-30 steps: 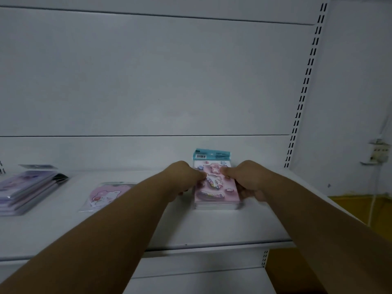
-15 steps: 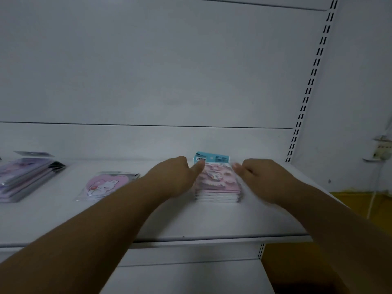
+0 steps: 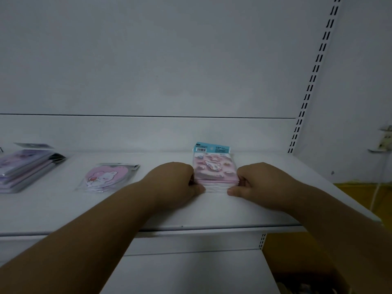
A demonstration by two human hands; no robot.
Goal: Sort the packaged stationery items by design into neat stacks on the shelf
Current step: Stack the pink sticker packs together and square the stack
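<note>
White shelf (image 3: 212, 211) against a white back panel; slotted upright (image 3: 314, 77) at the right end of the panel; yellow floor visible beyond the shelf's right edge; pink stack (image 3: 214, 170) of packaged stationery lies flat on the shelf, right of centre, with a teal header card showing a barcode at its far end, close to the back panel; left hand (image 3: 174, 181) pressed against the stack's left side, right hand (image 3: 256, 179) against its right side; fingers curled, both thumbs at the near corners, touching the stack's front edge; hands apart, clamped on the stack between them; heart packet (image 3: 106, 177) with a bear design lies alone to the left, well apart from the stack; purple stack (image 3: 23, 168) at the far left, partly cut off by the frame edge
</note>
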